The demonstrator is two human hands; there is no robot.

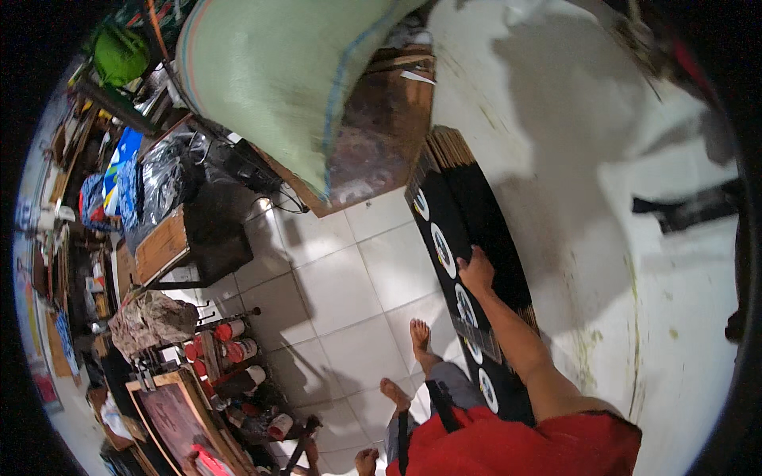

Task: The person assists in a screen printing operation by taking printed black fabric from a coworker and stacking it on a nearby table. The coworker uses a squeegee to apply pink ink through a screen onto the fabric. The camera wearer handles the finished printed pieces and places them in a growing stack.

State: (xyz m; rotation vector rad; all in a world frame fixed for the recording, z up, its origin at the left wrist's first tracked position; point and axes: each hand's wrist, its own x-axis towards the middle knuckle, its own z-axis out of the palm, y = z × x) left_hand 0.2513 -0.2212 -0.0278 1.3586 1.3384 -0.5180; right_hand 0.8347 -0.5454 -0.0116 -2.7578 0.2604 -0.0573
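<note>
A row of tall black panels (502, 238) with brown edges at the far end leans against the white wall on my right. The front panel carries several round white prints (440, 250). My right hand (476, 274) reaches across the stack, its fingers closed on the black printed panel near the upper prints. At the lower edge of the view my left hand (367, 461) hangs low, partly cut off, with its fingers curled; whatever it may hold is hidden. My bare feet (419, 337) stand on the tiles beside the stack.
A big pale green sack (262, 79) lies on a brown wooden board (373, 147) ahead. To the left are a black box-like stand (214, 250), several red-stained cans (238, 349) and a wooden frame (151, 404). Cluttered shelves (67, 278) line the far left.
</note>
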